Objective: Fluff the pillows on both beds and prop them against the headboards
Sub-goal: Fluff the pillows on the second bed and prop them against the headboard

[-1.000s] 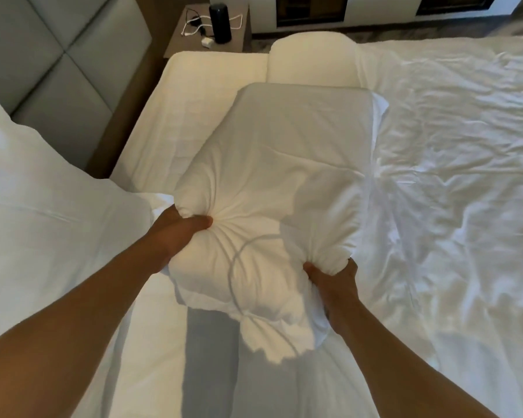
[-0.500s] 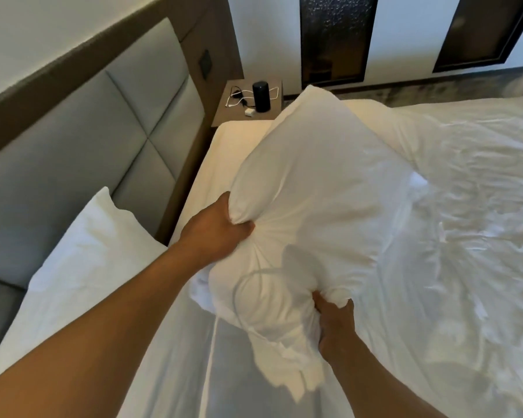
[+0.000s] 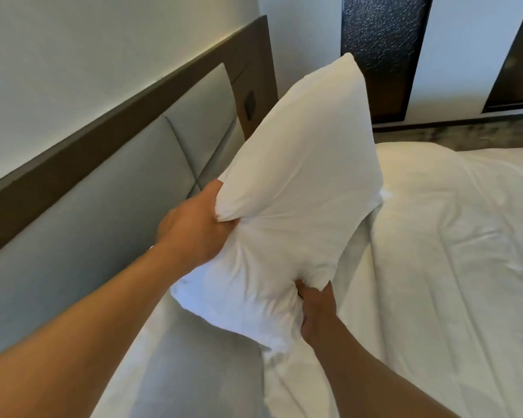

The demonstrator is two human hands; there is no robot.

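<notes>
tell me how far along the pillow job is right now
Done: nothing in this view looks finished; no pillow leans on the grey headboard.
In hand: the left hand and right hand each grip the near end of one white pillow, held up off the bed.
Left: set this pillow against the headboard. Any other pillows and the second bed are out of view.

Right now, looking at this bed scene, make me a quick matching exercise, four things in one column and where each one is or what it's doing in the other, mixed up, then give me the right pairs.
Things
1. pillow
2. left hand
3. right hand
4. headboard

States
A. grey padded panels along the wall
B. grips the pillow's lower edge
C. lifted off the bed, tilted up
D. grips the pillow's upper left side

Pairs: 1-C, 2-D, 3-B, 4-A
</notes>
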